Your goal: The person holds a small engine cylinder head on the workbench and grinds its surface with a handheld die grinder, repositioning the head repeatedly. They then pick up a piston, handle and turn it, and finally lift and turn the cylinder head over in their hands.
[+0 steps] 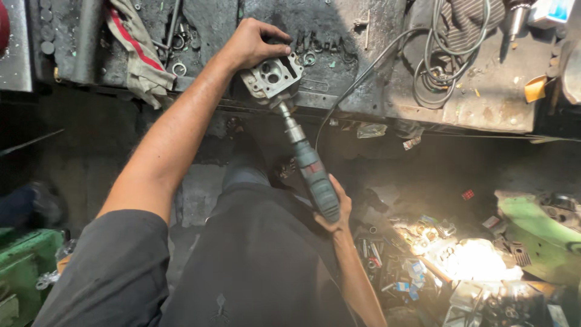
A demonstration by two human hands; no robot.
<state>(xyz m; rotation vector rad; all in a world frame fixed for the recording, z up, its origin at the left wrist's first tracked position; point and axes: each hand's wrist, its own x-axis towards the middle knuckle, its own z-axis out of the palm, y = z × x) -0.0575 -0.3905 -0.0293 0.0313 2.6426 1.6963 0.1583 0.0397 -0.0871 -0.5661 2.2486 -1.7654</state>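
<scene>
My left hand (253, 43) grips a grey metal engine part (270, 77) with round holes, holding it at the front edge of a grimy workbench (339, 54). My right hand (336, 213) holds the grip of a dark grey-green power driver (313, 172). Its metal socket shaft (289, 121) points up and meets the underside of the metal part. My dark trousers and a raised knee sit below the tool.
On the bench lie a coiled grey cable (433, 66), a red-striped rag (136, 51) and loose washers and rings (179, 68). The floor at right holds scattered metal parts and small boxes (417, 266) and a green casing (538, 236). A green object (24, 266) sits at left.
</scene>
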